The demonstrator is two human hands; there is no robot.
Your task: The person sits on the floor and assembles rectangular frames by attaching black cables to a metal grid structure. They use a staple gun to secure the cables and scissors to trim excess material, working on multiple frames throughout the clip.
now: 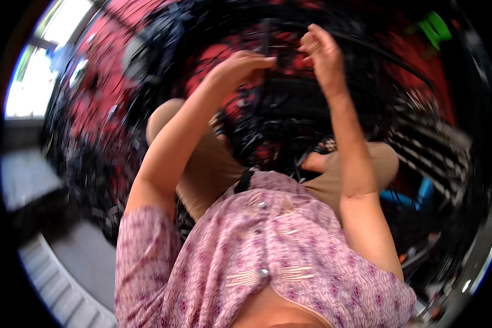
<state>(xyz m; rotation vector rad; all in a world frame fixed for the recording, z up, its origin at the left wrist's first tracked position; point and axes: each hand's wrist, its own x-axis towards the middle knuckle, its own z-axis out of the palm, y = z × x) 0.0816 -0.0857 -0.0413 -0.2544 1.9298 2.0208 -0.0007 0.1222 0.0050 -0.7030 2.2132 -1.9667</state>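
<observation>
Both bare hands are raised in front of me, above a heap of tangled black strips (257, 146) that look like cable or rubber. My left hand (240, 64) reaches inward, its fingers pressed together and pointing right; its underside is blurred and hides what the fingers hold, if anything. A little farther off and to the right, my right hand (323, 52) is closed with its fingers curled, and anything between the fingertips is too small to make out. The hands are apart. Below them lies a dark, flat, bar-like piece (295, 92).
Red floor or sheeting (95, 112) shows through the strips. A green plastic item (434, 30) lies at the far right, a striped metal rack (429, 150) and a blue pipe-like piece (423, 192) nearer. A grey slab (30, 177) stands left, by a bright opening (27, 82).
</observation>
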